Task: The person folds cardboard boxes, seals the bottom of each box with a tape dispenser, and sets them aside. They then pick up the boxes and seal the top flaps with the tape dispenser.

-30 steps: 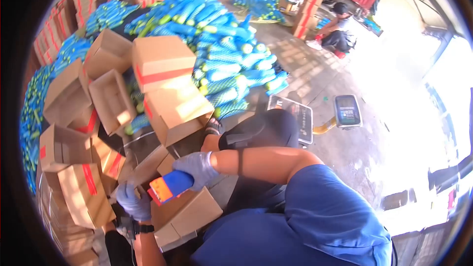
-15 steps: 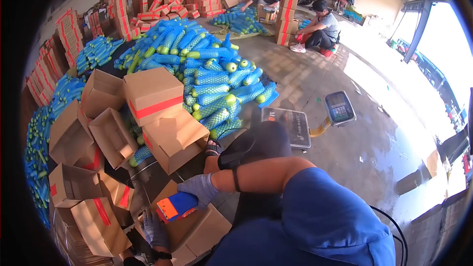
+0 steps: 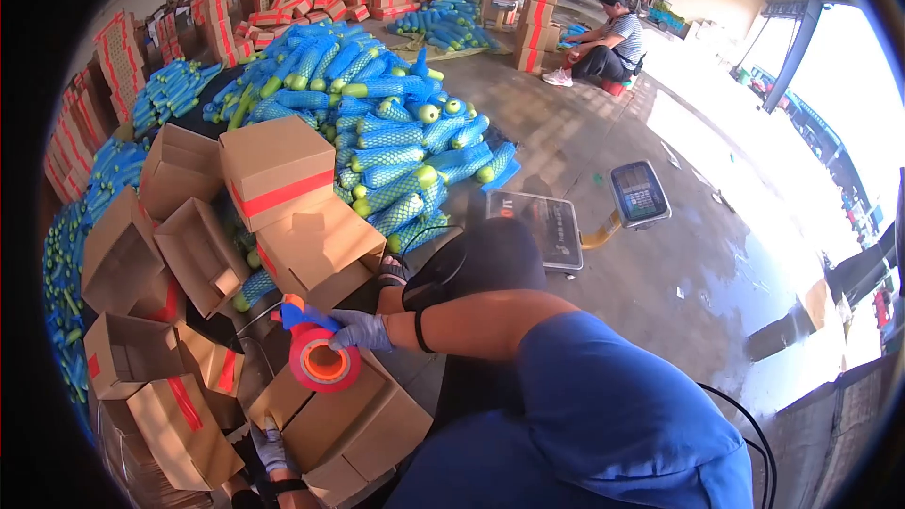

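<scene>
My right hand (image 3: 361, 331), in a grey glove, grips a blue and orange tape dispenser (image 3: 304, 349) carrying a roll of red tape. The roll's round side faces up toward me. Under the dispenser lies a cardboard box (image 3: 382, 429), its flaps folded together on top. My left hand (image 3: 271, 448), gloved too, holds this box by its left edge, thumb on the top and the other fingers mostly hidden. No red strip shows on the visible faces of this box.
Open cardboard boxes (image 3: 196, 247) crowd the left side. Beyond them rises a heap of green gourds in blue netting (image 3: 386, 137). A platform scale (image 3: 563, 236) with a display (image 3: 639, 194) stands at my right. Another person (image 3: 611, 42) sits near stacked boxes (image 3: 537, 24).
My right hand has lifted and turned the tape dispenser, so its roll now shows. My left hand has shifted down and left along the box's edge. The view has moved slightly.
</scene>
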Motion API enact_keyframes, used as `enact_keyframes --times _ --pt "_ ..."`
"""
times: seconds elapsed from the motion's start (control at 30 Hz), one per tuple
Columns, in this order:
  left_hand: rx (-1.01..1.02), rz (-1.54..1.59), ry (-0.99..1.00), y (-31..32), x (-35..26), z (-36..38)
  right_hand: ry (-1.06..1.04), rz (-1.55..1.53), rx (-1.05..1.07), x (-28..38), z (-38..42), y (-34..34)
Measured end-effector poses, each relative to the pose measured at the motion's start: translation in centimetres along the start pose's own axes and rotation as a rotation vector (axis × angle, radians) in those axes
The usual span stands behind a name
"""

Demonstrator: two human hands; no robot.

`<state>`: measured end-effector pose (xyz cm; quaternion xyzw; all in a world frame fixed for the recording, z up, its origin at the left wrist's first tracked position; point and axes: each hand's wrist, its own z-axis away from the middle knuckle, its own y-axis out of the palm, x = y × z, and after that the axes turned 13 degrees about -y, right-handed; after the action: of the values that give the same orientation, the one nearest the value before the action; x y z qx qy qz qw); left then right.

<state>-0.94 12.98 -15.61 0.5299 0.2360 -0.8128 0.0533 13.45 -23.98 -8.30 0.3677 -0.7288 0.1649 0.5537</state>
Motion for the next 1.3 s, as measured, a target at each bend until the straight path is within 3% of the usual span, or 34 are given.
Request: enact_keyframes --times 0.07,0.13,0.17,0.2,0.23,0.27,0.33,0.37,0.4,0.47,0.6,0.67,0.7,0.73,0.8,0.87,0.93,0.97,1.0,1.07,1.1,1.17,1.2,1.27,1.3 --pt "-0.087 -0.101 0.162 1.7 -0.5 -2.0 0.199 -0.432 -0.231 0.3 -0.2 -0.6" --pt "-0.079 0.114 0.122 2.3 2.3 -6.4 0.253 -0.380 -0.185 1.3 -0.4 -0.6" --pt "-0.114 -0.028 0.136 2.5 0.1 -4.6 0.249 -0.311 -0.179 1.7 -0.4 -0.4" --pt "-0.076 -0.026 0.139 2.5 -1.1 -3.5 0.264 -0.256 -0.146 1.7 -0.5 0.0" --pt "-0.069 -0.025 0.227 1.9 2.6 -6.2 0.239 -0.299 -0.106 1.8 -0.6 0.0" --pt "0.059 0.120 0.165 2.4 -0.5 -3.2 0.271 -0.253 -0.146 3.2 -0.5 0.4" --pt "-0.193 -0.354 0.241 2.4 -3.3 -0.8 0.210 -0.209 -0.097 2.9 -0.8 -0.1" --pt "-0.166 -0.309 0.180 2.6 -3.5 -0.7 0.218 -0.133 -0.028 5.3 -1.7 0.3" --pt "-0.220 -0.365 0.231 2.9 -2.9 -1.0 0.148 0.162 -0.011 6.0 -1.9 -0.4" --pt "-0.202 -0.387 0.177 3.0 -3.2 -0.9 0.089 0.103 0.024 9.9 -2.9 1.6" --pt "-0.186 -0.384 0.097 3.1 -5.5 0.6 0.000 0.276 0.151 11.9 -4.0 4.1" --pt "-0.143 -0.353 0.031 3.0 -6.2 1.0 -0.298 0.944 0.486 11.0 -4.5 4.6" --pt "-0.144 -0.329 0.034 3.1 -6.1 1.0 -0.136 1.073 0.588 11.0 -4.6 5.9" --pt "-0.140 -0.321 0.021 3.2 -5.8 1.1 -0.254 1.043 0.560 9.8 -4.3 6.3" --pt "-0.157 -0.296 0.133 3.1 -5.6 1.1 -0.228 1.102 0.579 9.9 -4.7 5.5" --pt "-0.272 -0.250 0.184 3.4 -6.0 2.1 -0.203 1.126 0.635 10.0 -4.2 5.7" --pt "-0.606 -0.403 0.255 2.2 -7.9 3.3 -0.182 1.158 0.694 10.0 -4.2 6.0" --pt "-0.682 -0.353 0.385 2.3 -9.2 4.6 -0.234 1.153 0.672 10.0 -4.0 6.2" --pt "-0.681 -0.345 0.382 2.6 -10.2 5.5 -0.287 1.148 0.649 9.9 -3.9 6.2" --pt "0.366 0.686 -0.334 3.3 -11.8 7.1 -0.301 1.150 0.643 9.5 -3.6 6.0" --pt "0.365 0.688 -0.330 3.7 -12.4 7.9 -0.321 1.144 0.632 9.3 -3.7 6.0" --pt "0.624 0.907 -0.498 4.3 -13.3 9.0 -0.308 1.159 0.651 9.4 -3.9 6.2" --pt "0.623 0.904 -0.495 5.2 -13.5 9.5 -0.287 1.172 0.666 9.6 -3.8 6.3" --pt "0.302 0.993 -0.333 7.2 -12.9 9.6 -0.257 1.180 0.681 10.0 -3.9 6.6" --pt "0.298 0.994 -0.328 7.8 -12.6 9.3 -0.228 1.188 0.699 10.3 -4.1 6.8"
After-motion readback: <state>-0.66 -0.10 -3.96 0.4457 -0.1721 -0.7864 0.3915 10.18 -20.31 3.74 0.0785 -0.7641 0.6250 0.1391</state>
